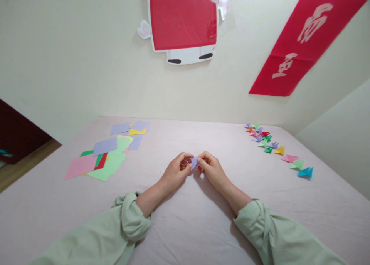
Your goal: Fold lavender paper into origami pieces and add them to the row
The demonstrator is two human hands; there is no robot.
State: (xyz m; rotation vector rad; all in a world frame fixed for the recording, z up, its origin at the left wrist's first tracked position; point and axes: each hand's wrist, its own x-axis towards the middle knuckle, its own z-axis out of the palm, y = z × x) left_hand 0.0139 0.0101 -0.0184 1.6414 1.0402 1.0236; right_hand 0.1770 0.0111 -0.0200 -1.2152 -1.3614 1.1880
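Between my two hands is a small folded piece of purple paper (194, 163), just above the middle of the cloth-covered table. My left hand (179, 167) pinches its left side between thumb and fingers. On the other side, my right hand (211, 168) grips the paper's right edge the same way. The fingers cover part of the paper, so its full folded shape is hidden.
Loose coloured paper sheets (105, 146) lie overlapping on the left of the table (179, 226). Several small folded paper figures (280, 150) form a slanting row on the right. A wall with red decorations (183, 18) rises behind the table.
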